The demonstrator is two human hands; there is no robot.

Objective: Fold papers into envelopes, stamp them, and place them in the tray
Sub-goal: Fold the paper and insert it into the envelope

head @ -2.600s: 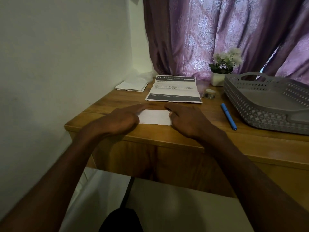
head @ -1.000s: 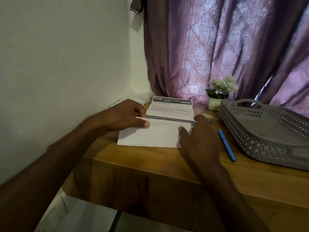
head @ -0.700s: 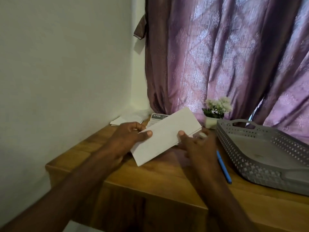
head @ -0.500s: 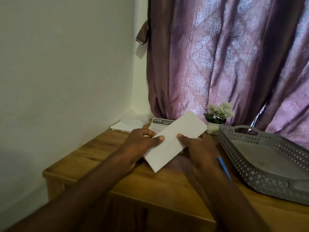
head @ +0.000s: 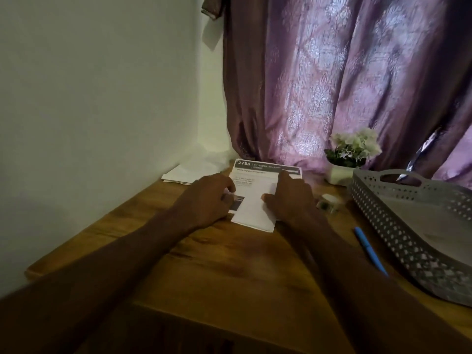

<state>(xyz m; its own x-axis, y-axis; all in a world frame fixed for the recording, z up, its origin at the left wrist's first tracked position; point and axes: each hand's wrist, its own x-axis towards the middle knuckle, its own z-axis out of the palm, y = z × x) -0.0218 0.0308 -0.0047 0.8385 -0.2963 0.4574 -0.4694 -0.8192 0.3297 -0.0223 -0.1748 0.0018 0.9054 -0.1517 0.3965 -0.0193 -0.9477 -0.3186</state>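
A folded white paper [head: 254, 209] lies lengthwise away from me, partly on top of a printed sheet [head: 265, 166] headed 2758. My left hand [head: 207, 198] has its fingers curled at the paper's left edge and pinches it. My right hand [head: 291, 198] rests over the paper's right edge, thumb on the paper and forefinger stretched onto the printed sheet. A small stamp [head: 328, 201] stands just right of my right hand. The grey perforated tray [head: 398, 226] sits at the right with nothing in it.
A blue pen [head: 370, 251] lies between my right arm and the tray. A stack of white papers [head: 189, 171] sits in the back left corner by the wall. A small white pot of flowers [head: 350, 154] stands before the purple curtain. The wooden table [head: 229, 264] has its edge near me.
Both hands lifted the folded paper off the table, turned it from crosswise to lengthwise in the air, and have set it down on the printed sheet.
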